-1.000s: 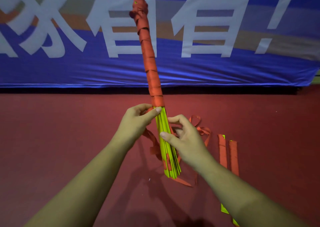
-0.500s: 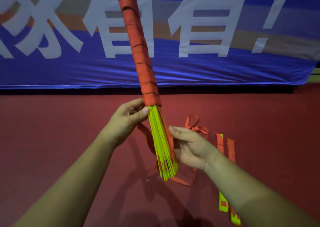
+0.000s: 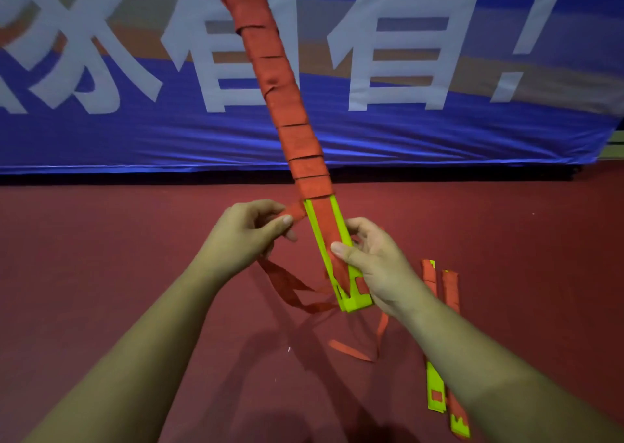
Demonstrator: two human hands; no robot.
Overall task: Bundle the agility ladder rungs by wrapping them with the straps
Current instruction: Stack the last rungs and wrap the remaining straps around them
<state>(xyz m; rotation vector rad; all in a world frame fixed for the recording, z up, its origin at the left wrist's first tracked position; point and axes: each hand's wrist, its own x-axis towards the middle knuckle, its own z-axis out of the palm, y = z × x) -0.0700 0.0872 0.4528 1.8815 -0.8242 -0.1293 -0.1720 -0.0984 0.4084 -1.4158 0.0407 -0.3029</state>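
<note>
Two-handed hold on rung bundle [image 3: 325, 230], tilted above floor [image 3: 101, 273]: limp strap [image 3: 294, 212] pinched in left hand [image 3: 248, 236], bare end clasped by curled right hand [image 3: 380, 267]. Likely light, stiff; grip low, keep strap taut.

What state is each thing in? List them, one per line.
Bundle: held up tilted, upper part wrapped, lower end bare.
Strap: pinched beside the bundle, tail hanging loose.
Left hand: pinches the strap.
Right hand: grips the bundle's lower end.
Spare rungs: lying on the floor, apart from the bundle.
</note>
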